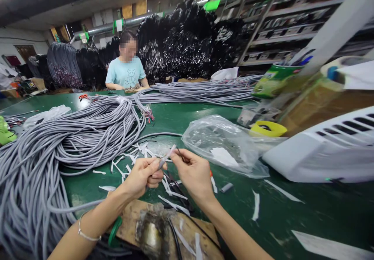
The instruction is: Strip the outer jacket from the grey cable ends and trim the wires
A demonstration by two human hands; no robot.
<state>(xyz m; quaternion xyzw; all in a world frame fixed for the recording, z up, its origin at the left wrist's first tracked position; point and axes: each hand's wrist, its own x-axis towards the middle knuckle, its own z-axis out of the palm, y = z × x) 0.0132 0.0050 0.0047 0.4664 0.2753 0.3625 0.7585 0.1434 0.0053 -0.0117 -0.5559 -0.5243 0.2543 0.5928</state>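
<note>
I had the end of one grey cable point(163, 161) pinched in my left hand point(143, 176), fingers closed tight around it just below the tip. My right hand point(193, 172) was closed too, fingertips together at the cable's tip, with something thin and dark sticking up from them; I could not tell what it was. The two hands were nearly touching over the green table point(321, 209).

At twelve o'clock from my hands lay white scraps point(128, 159), and more at six and three o'clock, so I judged a fair number of ends were already dealt with. At nine o'clock the big bundle point(58, 147) of grey cables filled the table's left side, which suggested plenty was left. At six o'clock sat a wooden block point(133, 217) with a lump of metal on it. A clear bag point(222, 143) lay at two o'clock, a yellow tape roll point(267, 128) beyond it, and a white casing point(324, 151) at three. Across the table, at eleven o'clock, another person point(126, 71) in a pale blue shirt worked in front of black bundles.
</note>
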